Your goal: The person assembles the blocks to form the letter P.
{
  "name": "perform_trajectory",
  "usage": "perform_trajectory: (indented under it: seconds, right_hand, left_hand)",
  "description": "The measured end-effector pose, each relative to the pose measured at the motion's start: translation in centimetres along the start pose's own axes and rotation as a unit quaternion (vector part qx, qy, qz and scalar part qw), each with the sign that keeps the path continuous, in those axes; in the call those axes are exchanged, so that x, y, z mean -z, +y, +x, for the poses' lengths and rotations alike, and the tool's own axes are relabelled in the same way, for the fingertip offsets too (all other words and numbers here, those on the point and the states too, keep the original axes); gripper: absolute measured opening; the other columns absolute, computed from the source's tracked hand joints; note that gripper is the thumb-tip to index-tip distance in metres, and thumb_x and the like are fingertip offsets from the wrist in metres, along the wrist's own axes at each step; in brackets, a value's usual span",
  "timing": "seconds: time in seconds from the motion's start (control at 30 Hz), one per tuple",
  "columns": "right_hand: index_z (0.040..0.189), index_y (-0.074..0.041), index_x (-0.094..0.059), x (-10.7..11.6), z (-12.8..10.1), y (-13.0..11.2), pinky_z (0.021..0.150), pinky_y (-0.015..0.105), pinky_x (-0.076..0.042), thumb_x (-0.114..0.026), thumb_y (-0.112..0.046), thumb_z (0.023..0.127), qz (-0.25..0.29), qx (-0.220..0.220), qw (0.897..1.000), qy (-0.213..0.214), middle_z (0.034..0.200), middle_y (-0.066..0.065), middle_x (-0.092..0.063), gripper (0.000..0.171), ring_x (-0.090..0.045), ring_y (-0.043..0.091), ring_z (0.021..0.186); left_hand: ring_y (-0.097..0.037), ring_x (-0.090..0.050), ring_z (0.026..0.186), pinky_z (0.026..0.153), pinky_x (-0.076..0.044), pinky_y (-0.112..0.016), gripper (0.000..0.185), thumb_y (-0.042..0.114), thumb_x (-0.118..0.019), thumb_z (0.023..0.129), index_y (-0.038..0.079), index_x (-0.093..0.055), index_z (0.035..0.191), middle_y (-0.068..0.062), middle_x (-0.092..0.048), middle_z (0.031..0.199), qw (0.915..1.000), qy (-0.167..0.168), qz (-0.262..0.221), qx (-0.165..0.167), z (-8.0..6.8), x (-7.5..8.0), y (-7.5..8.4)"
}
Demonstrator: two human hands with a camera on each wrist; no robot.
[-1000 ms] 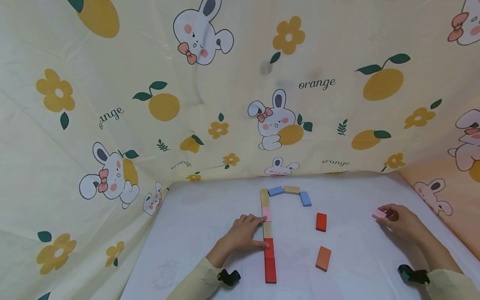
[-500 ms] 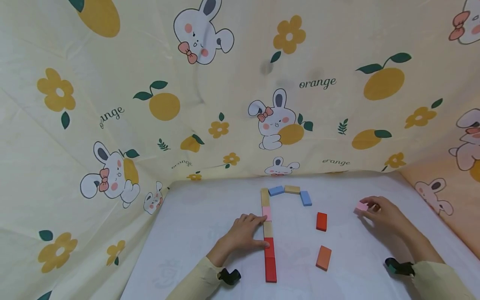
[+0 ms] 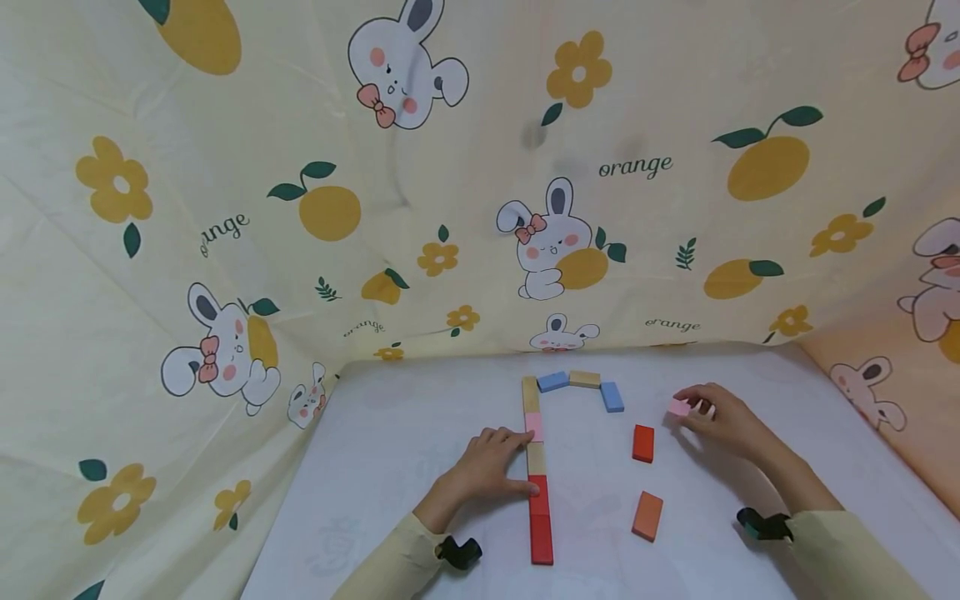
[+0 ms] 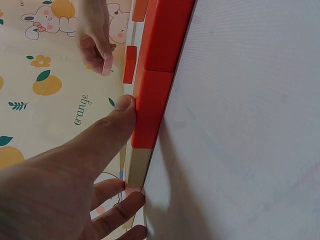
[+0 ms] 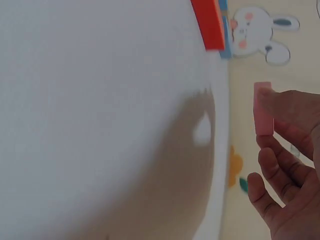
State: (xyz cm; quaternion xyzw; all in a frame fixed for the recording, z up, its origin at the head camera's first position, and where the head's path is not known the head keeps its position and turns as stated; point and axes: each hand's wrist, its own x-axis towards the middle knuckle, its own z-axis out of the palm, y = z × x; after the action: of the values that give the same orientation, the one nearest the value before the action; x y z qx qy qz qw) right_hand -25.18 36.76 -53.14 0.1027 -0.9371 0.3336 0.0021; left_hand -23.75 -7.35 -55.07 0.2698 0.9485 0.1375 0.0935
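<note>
A straight column of blocks runs up the white table: two red blocks (image 3: 540, 537) nearest, then a wooden block (image 3: 536, 459), a pink block (image 3: 533, 427) and another wooden block (image 3: 530, 394). My left hand (image 3: 487, 471) rests along its left side, thumb on the upper red block (image 4: 152, 107) and fingertips by the pink one. From the column's top a curve of a blue block (image 3: 552, 382), a wooden block (image 3: 584, 379) and a second blue block (image 3: 612, 397) bends right. My right hand (image 3: 723, 421) pinches a separate pink block (image 5: 263, 110) above the table, between thumb and fingers.
A red block (image 3: 642, 443) lies on the table below the curve's right end. Nearer me is an orange block (image 3: 647, 517), slightly turned. A printed cloth (image 3: 465, 167) with rabbits and oranges hangs behind the white tabletop (image 3: 390, 433).
My right hand has moved left with the pink block, from the table's right side toward the loose red block. The left hand and the laid blocks have stayed in place.
</note>
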Motion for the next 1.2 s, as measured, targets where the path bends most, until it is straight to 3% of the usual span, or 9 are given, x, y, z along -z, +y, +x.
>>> perform_trajectory:
  seconds: [0.47, 0.73, 0.97, 1.2]
  right_hand:
    - [0.13, -0.007, -0.071, -3.5, 2.5, -3.6, 0.072, 0.026, -0.054, -0.081, -0.014, 0.096, 0.026, 0.037, 0.999, -0.024, 0.114, 0.009, -0.064, 0.036, -0.055, 0.026, 0.102]
    - [0.132, -0.01, -0.069, -5.3, 3.7, -5.2, 0.075, 0.027, -0.056, -0.081, -0.016, 0.096, 0.044, 0.03, 0.997, -0.056, 0.117, 0.007, -0.063, 0.037, -0.055, 0.026, 0.104]
    - [0.128, -0.011, -0.07, -6.8, 4.3, -6.7, 0.082, 0.025, -0.054, -0.083, -0.015, 0.095, 0.041, 0.059, 0.995, -0.067, 0.112, 0.004, -0.063, 0.036, -0.055, 0.024, 0.104]
    - [0.124, -0.01, -0.072, -8.5, 4.9, -8.3, 0.08, 0.028, -0.052, -0.087, -0.017, 0.092, 0.034, 0.074, 0.993, -0.083, 0.108, 0.002, -0.065, 0.036, -0.055, 0.022, 0.1]
  left_hand:
    - [-0.023, -0.048, 0.138, 0.114, -0.044, -0.046, 0.093, 0.068, -0.08, 0.087, 0.029, -0.046, 0.164, 0.001, -0.056, 0.153, 1.0, -0.004, 0.001, -0.004, 0.0, -0.1, -0.3]
    - [-0.023, -0.048, 0.136, 0.113, -0.044, -0.045, 0.094, 0.069, -0.079, 0.086, 0.029, -0.046, 0.164, 0.001, -0.056, 0.152, 1.0, -0.004, -0.001, -0.004, 0.0, 0.0, -0.3]
    - [-0.023, -0.048, 0.137, 0.114, -0.044, -0.046, 0.093, 0.068, -0.08, 0.086, 0.03, -0.047, 0.164, 0.001, -0.056, 0.152, 0.9999, -0.006, -0.008, 0.004, -0.1, 0.1, -0.1]
    - [-0.023, -0.049, 0.137, 0.114, -0.044, -0.046, 0.093, 0.068, -0.08, 0.086, 0.03, -0.047, 0.164, 0.001, -0.057, 0.151, 1.0, -0.005, -0.003, 0.006, -0.1, 0.1, 0.0]
